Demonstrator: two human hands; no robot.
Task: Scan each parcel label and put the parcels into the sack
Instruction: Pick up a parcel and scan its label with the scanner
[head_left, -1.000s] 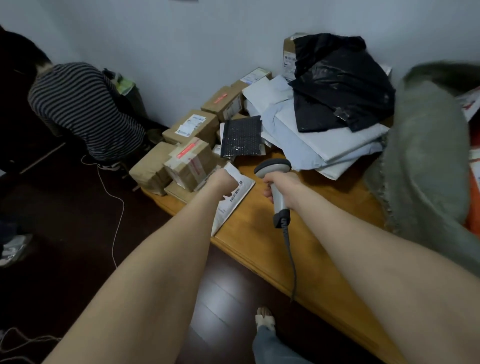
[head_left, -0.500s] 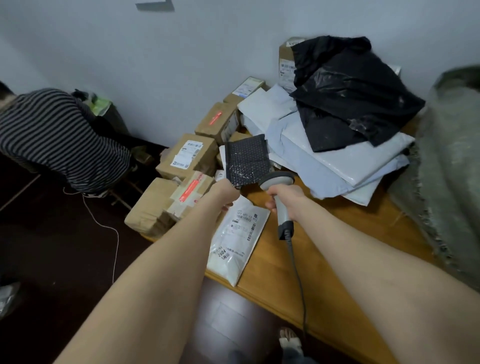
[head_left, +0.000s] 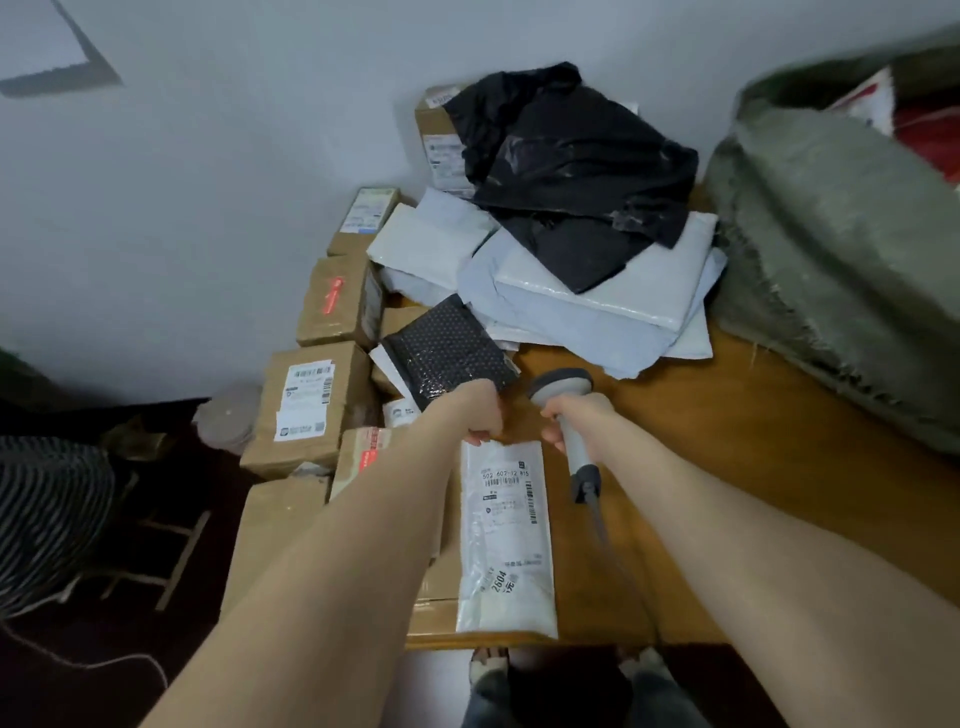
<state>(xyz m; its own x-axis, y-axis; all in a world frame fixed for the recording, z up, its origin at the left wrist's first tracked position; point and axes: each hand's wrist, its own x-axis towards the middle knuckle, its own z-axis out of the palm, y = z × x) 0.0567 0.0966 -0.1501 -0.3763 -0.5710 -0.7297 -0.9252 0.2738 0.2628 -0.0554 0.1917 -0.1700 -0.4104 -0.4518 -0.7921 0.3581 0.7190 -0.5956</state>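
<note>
Lying label-up at the bench (head_left: 727, 441) near edge, white mailer (head_left: 501, 551) is gripped at its far end by left hand (head_left: 480, 415), fingers (head_left: 483, 435) curled; long axis runs near-to-far. Barcode scanner (head_left: 561, 387) is gripped by right hand (head_left: 579, 415).

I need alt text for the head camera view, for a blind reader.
The left hand grips the far end of a white labelled mailer lying on a wooden table, while the right hand holds a grey barcode scanner. Cardboard boxes, poly bags and a green sack lie behind.
</note>
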